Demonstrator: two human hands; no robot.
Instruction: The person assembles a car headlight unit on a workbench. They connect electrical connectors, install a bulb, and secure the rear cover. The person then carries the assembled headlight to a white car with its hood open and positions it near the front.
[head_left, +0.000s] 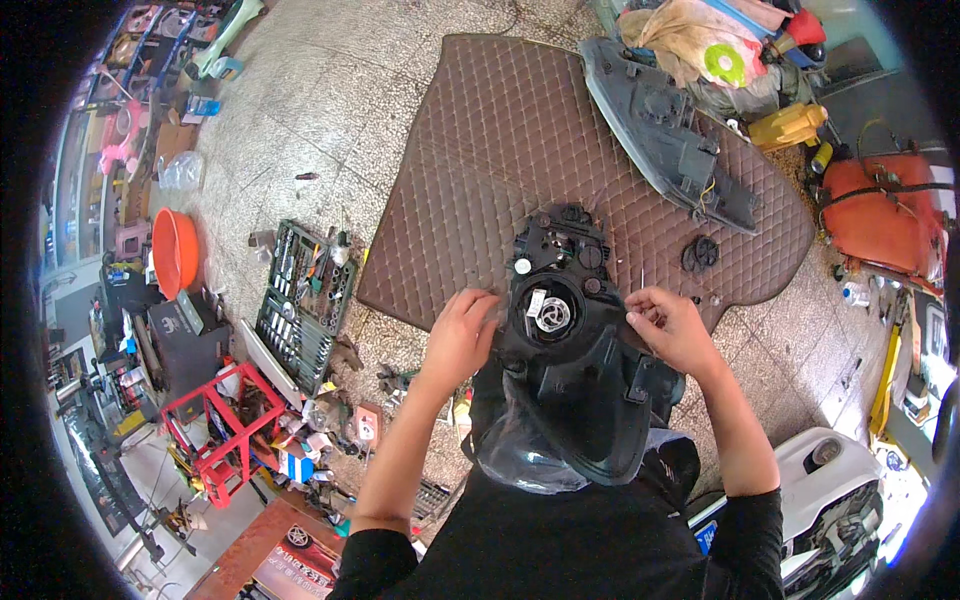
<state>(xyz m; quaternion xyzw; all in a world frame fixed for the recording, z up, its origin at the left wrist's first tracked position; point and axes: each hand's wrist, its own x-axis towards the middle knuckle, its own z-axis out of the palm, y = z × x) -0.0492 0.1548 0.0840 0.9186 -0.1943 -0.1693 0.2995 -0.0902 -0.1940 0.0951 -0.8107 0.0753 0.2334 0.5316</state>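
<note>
A black car headlight housing (570, 350) stands on end in front of me, its back side up, with a round opening showing a silver fitting (551, 315). My left hand (462, 335) grips the housing's left edge. My right hand (672, 325) is at its right edge, fingers pinched together on something too small to make out. A second headlight housing (665, 130) lies on the brown quilted mat (500, 150) beyond.
An open socket tool case (300, 300) lies on the stone floor at left, by an orange basin (175, 250) and a red metal stand (225, 425). Two black round caps (700, 253) sit on the mat. Orange gear (880, 210) and a white car part (830, 480) are at right.
</note>
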